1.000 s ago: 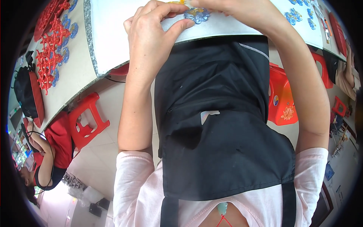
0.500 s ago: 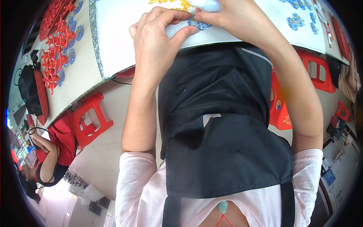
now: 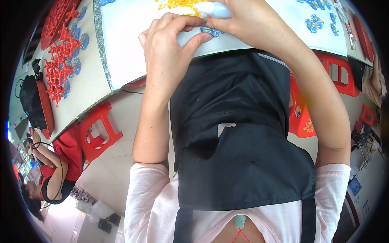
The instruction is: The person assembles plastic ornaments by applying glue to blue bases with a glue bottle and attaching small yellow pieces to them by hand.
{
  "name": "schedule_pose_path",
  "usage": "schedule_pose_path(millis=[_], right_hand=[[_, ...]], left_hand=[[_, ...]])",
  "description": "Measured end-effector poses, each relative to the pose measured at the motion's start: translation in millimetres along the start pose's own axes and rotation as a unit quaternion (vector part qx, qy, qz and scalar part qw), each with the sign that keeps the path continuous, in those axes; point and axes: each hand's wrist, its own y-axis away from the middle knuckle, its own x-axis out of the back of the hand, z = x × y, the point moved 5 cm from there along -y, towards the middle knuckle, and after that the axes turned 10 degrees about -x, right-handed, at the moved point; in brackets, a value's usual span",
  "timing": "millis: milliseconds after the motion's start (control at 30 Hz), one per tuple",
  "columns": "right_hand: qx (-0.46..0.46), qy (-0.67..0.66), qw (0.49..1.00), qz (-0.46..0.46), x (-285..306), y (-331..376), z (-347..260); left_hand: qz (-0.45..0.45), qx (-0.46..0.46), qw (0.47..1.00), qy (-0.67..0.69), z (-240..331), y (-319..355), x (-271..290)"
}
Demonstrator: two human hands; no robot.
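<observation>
A blue, translucent, looped ornament (image 3: pixel 213 31) lies on the white sheet (image 3: pixel 125 44) near the table's front edge. My left hand (image 3: pixel 167 44) curls around its left side, with thumb and forefinger against it. From the right, my right hand (image 3: pixel 248 21) holds a pale blue squeeze bottle (image 3: pixel 219 10), its whitish tip pointing left. The right fingertips meet the left forefinger just above the ornament, and the exact contact there is partly hidden. Yellow ornaments (image 3: pixel 178 4) lie beyond my hands.
More blue ornaments (image 3: pixel 315 23) rest on the sheet at right. On the left table stand red knotted pieces (image 3: pixel 58 67) and a black-and-red bag (image 3: pixel 35 97). Red stools (image 3: pixel 99 129) stand below. A person in red (image 3: pixel 67 162) sits at left.
My hands stay together at the blue ornament. The bottle has shifted slightly left and down, and more of it shows. The view has moved a little.
</observation>
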Motion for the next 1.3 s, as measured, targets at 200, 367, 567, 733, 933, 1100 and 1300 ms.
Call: schedule_pose_path(millis=[200,367,567,733,933,1100,1300], right_hand=[[0.173,-0.100,0.952,0.231,-16.0,13.4,24.9],[0.084,-0.306,0.920,0.232,-6.0,58.5,65.2],[-0.110,-0.518,0.803,0.271,-4.0,106.2,111.4],[-0.071,-0.531,0.793,0.290,0.6,116.8,130.1],[-0.079,-0.505,0.809,0.292,-1.4,110.1,154.3],[-0.077,-0.524,0.804,0.270,-7.0,98.7,149.6],[-0.068,-0.524,0.813,0.244,-11.6,94.5,134.3]], left_hand=[[-0.001,-0.012,1.000,-0.024,11.6,-2.5,2.0],[-0.018,-0.026,0.996,-0.082,44.9,-11.1,-13.6],[0.033,-0.130,0.990,-0.052,82.5,-66.3,-79.1],[0.064,-0.125,0.984,-0.111,97.8,-112.3,-116.1],[0.129,-0.085,0.982,-0.109,43.8,-95.9,-35.1],[0.101,0.039,0.939,-0.327,-51.3,-65.1,42.0],[0.012,0.083,0.961,-0.263,-73.0,-58.1,51.2]])
